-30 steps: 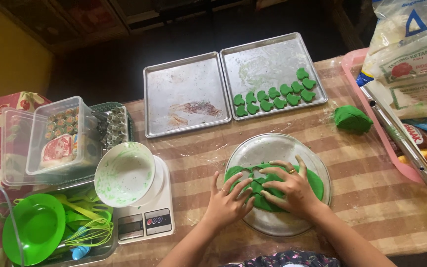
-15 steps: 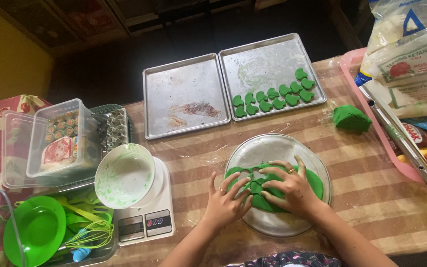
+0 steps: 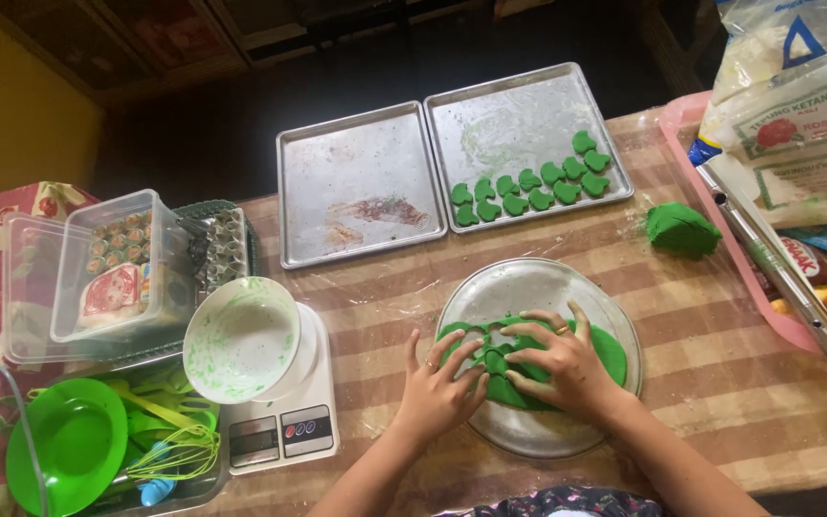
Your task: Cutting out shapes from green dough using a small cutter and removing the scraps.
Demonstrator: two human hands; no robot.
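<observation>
A flat sheet of green dough [image 3: 610,349] lies on a round metal plate [image 3: 528,282] near the table's front edge. My left hand [image 3: 437,388] and my right hand [image 3: 562,359] both rest on the dough, fingers spread, fingertips meeting around a cut-out shape in the middle of the sheet. Behind the plate stand two metal baking trays: the left tray [image 3: 361,182] is bare, the right tray [image 3: 519,124] holds several small green dough shapes [image 3: 528,182] in rows. A lump of green dough [image 3: 681,230] sits on the table at the right.
A white bowl [image 3: 241,340] sits on a kitchen scale [image 3: 284,431] at the left. Clear plastic boxes [image 3: 107,273], a green plate [image 3: 64,455] and a whisk are further left. A pink tray [image 3: 681,120] with flour bags stands at the right edge, a metal bar across it.
Both hands stay on the dough sheet; the fingers have shifted slightly around the cut-out shape. Nothing else has moved.
</observation>
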